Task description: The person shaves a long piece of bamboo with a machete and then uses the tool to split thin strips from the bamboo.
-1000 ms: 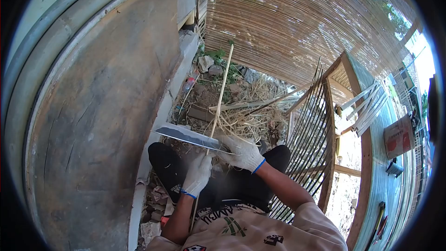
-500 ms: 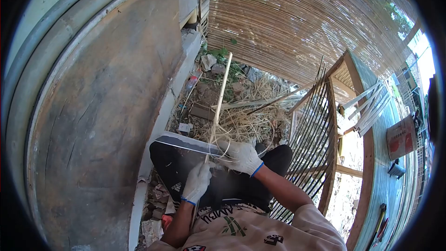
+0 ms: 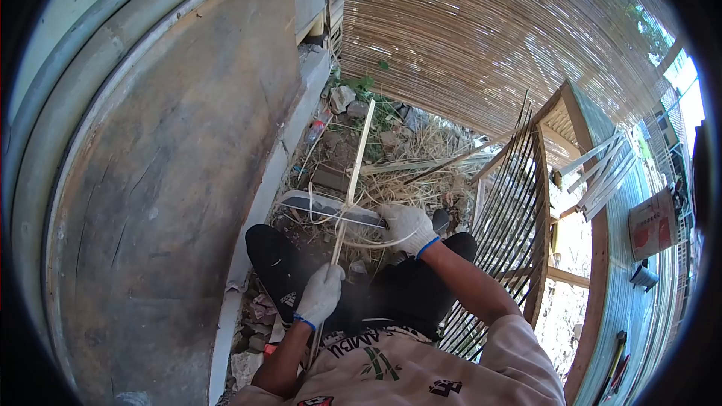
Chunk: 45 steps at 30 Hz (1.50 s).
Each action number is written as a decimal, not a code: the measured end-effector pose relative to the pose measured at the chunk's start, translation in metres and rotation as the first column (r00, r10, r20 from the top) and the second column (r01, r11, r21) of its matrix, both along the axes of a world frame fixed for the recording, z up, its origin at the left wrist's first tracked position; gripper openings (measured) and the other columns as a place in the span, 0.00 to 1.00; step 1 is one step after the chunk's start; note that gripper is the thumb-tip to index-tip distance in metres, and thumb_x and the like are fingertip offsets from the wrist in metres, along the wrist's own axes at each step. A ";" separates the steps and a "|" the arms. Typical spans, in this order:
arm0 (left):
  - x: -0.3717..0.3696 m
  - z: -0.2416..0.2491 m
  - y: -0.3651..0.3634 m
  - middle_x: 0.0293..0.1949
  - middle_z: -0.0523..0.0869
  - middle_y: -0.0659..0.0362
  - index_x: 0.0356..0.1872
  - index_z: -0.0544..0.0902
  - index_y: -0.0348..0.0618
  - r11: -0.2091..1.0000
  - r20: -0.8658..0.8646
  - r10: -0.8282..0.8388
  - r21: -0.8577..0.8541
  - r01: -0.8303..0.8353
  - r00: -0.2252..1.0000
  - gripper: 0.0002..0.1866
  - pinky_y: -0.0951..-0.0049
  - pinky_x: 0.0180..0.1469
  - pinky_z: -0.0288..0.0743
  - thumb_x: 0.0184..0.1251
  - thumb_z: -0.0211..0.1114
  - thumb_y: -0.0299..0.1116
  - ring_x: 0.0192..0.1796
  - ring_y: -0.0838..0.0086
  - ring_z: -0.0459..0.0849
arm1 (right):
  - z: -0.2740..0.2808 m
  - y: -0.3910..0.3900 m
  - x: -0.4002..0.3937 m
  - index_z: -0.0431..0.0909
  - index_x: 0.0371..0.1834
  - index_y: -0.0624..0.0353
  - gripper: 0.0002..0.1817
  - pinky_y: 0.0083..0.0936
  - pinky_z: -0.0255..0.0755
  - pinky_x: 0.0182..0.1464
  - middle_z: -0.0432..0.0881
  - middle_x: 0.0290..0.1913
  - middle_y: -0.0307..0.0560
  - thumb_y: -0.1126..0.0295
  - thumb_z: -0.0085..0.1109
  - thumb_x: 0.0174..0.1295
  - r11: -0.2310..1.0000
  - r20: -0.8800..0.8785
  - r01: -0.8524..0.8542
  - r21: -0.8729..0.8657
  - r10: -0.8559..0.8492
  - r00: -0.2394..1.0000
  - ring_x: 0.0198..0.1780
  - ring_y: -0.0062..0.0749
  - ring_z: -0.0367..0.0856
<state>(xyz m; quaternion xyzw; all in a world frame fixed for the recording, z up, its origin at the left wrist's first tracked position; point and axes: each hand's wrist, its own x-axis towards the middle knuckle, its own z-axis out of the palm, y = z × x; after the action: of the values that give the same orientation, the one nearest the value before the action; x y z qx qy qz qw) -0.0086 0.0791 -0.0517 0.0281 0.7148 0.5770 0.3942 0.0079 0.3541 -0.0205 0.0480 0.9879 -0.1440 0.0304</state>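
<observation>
Two gloved hands work a long bamboo strip [image 3: 352,180] above the knees. Left hand [image 3: 320,293] is closed around its lower end; right hand [image 3: 407,226] is closed on the handle of a big knife [image 3: 331,209], whose blade crosses the strip. Straw litter [image 3: 406,173] lies beyond.

Bright daylight from upper right, glare there; shaded foreground, heavy fisheye bending, black vignette corners, fairly sharp

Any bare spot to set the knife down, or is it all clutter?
Bare: the curved wooden board beside the left hand. Crowded: straw pile beyond the knife and bamboo strip; rubble by the knee; slatted frame past the right hand.
</observation>
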 end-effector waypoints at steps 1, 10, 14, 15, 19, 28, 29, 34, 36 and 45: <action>-0.002 0.004 0.004 0.23 0.73 0.65 0.37 0.80 0.41 0.999 -0.053 -0.026 -0.037 0.024 0.998 0.18 0.70 0.27 0.66 0.84 0.51 0.42 0.23 0.79 0.71 | 0.007 -0.014 0.004 0.80 0.47 0.58 0.22 0.51 0.83 0.43 0.89 0.40 0.56 0.49 0.65 0.69 0.998 0.028 0.044 -0.043 -0.043 0.999 0.43 0.57 0.90; 0.006 0.005 -0.018 0.24 0.76 0.60 0.37 0.79 0.39 0.998 0.203 -0.053 -0.008 0.055 0.978 0.18 0.64 0.33 0.72 0.85 0.49 0.41 0.26 0.73 0.75 | -0.004 0.019 -0.004 0.79 0.48 0.60 0.29 0.54 0.81 0.40 0.88 0.34 0.58 0.39 0.55 0.77 0.960 0.022 0.279 0.011 -0.280 0.960 0.38 0.59 0.90; 0.017 0.002 -0.025 0.23 0.72 0.65 0.37 0.79 0.41 0.982 -0.025 -0.186 0.029 0.187 0.982 0.18 0.71 0.27 0.66 0.85 0.51 0.42 0.23 0.79 0.70 | 0.002 0.032 0.004 0.79 0.56 0.59 0.29 0.55 0.80 0.38 0.87 0.33 0.60 0.40 0.56 0.77 0.939 -0.051 0.306 -0.157 -0.317 0.947 0.36 0.58 0.89; 0.016 0.001 -0.023 0.23 0.72 0.65 0.37 0.79 0.41 0.981 -0.016 -0.188 0.035 0.189 0.982 0.18 0.71 0.27 0.66 0.85 0.51 0.42 0.23 0.79 0.70 | 0.003 0.024 0.015 0.79 0.56 0.59 0.29 0.55 0.80 0.38 0.87 0.33 0.60 0.40 0.56 0.77 0.939 -0.043 0.309 -0.150 -0.319 0.947 0.36 0.58 0.89; -0.002 0.021 0.000 0.23 0.71 0.69 0.38 0.79 0.43 0.989 0.290 -0.049 0.147 0.007 0.956 0.15 0.77 0.22 0.62 0.85 0.54 0.41 0.20 0.84 0.67 | 0.026 -0.025 0.038 0.78 0.59 0.54 0.29 0.50 0.82 0.38 0.89 0.36 0.55 0.39 0.59 0.75 0.996 -0.005 -0.041 -0.073 0.041 0.999 0.37 0.56 0.90; -0.002 0.024 -0.014 0.20 0.63 0.75 0.38 0.77 0.50 0.948 0.488 -0.107 0.313 -0.059 0.866 0.14 0.78 0.16 0.50 0.89 0.52 0.43 0.15 0.87 0.59 | 0.015 -0.010 0.021 0.80 0.51 0.55 0.25 0.48 0.82 0.41 0.88 0.36 0.50 0.42 0.60 0.74 0.998 -0.042 0.001 -0.068 -0.004 0.999 0.40 0.54 0.90; -0.001 0.023 -0.011 0.20 0.63 0.75 0.38 0.77 0.51 0.945 0.495 -0.098 0.319 -0.076 0.863 0.15 0.78 0.17 0.50 0.88 0.52 0.43 0.15 0.87 0.59 | 0.016 -0.011 0.021 0.80 0.51 0.55 0.25 0.48 0.82 0.41 0.88 0.36 0.50 0.42 0.60 0.74 0.998 -0.039 -0.010 -0.064 0.007 0.999 0.40 0.54 0.90; 0.001 0.034 0.005 0.20 0.62 0.75 0.37 0.77 0.51 0.928 0.529 -0.104 0.356 -0.109 0.843 0.15 0.77 0.17 0.49 0.88 0.52 0.43 0.15 0.87 0.58 | 0.020 -0.030 0.032 0.81 0.53 0.54 0.26 0.50 0.81 0.40 0.87 0.34 0.55 0.41 0.61 0.74 0.986 -0.027 -0.105 -0.127 0.102 0.994 0.38 0.57 0.89; 0.004 0.037 0.004 0.20 0.62 0.75 0.37 0.76 0.51 0.932 0.523 -0.083 0.342 -0.119 0.848 0.14 0.77 0.17 0.49 0.88 0.52 0.42 0.15 0.87 0.58 | 0.021 -0.029 0.033 0.82 0.51 0.54 0.26 0.50 0.81 0.39 0.87 0.34 0.56 0.41 0.61 0.73 0.986 -0.042 -0.149 -0.076 0.146 0.988 0.37 0.58 0.89; 0.004 0.035 0.001 0.21 0.63 0.74 0.37 0.76 0.51 0.936 0.538 -0.089 0.332 -0.115 0.838 0.14 0.77 0.17 0.50 0.88 0.53 0.42 0.15 0.86 0.59 | 0.016 -0.021 0.040 0.82 0.52 0.54 0.26 0.49 0.83 0.41 0.88 0.34 0.56 0.40 0.60 0.74 0.985 -0.001 -0.157 -0.074 0.158 0.988 0.38 0.55 0.91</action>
<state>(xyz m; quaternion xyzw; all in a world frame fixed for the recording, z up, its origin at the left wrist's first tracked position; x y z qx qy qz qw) -0.0041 0.0797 -0.0171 -0.0721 0.4583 0.6818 0.5655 0.0479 0.3326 -0.0050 -0.0310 0.9826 -0.1774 0.0458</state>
